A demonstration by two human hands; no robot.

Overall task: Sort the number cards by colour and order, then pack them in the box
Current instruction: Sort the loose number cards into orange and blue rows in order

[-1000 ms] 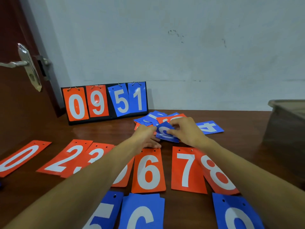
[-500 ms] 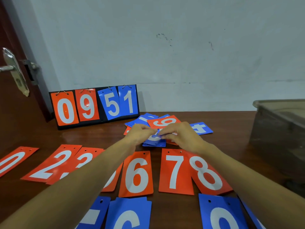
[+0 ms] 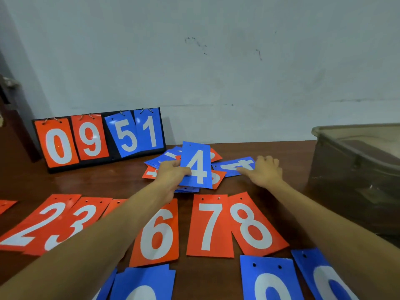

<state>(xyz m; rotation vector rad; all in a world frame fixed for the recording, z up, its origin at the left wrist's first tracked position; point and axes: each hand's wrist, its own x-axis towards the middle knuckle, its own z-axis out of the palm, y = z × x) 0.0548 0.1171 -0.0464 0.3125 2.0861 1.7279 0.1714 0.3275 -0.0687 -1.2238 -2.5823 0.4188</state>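
Note:
My left hand [image 3: 171, 173] pinches a blue 4 card [image 3: 197, 165] by its left edge, raised upright above the mixed pile of blue and orange cards [image 3: 161, 162]. To the right, my right hand [image 3: 265, 172] rests with straight fingers on a second blue 4 card [image 3: 230, 167] lying flat on the table. Orange cards lie in a row nearer me: 2 [image 3: 41, 224], 3 [image 3: 83, 215], 6 [image 3: 157, 232], 7 [image 3: 210, 226], 8 [image 3: 253, 224]. Blue cards [image 3: 268, 280] lie along the bottom edge. The translucent box [image 3: 355, 169] stands at the right.
A black flip scoreboard [image 3: 99, 137] showing 0 9 5 1 leans against the pale wall at the back left. A dark wooden door [image 3: 8, 135] borders the table's left. The table [image 3: 97, 182] is dark brown wood.
My left hand has lifted a blue 4 card upright out of the pile. My right hand has left the pile and moved right onto the other blue 4 card.

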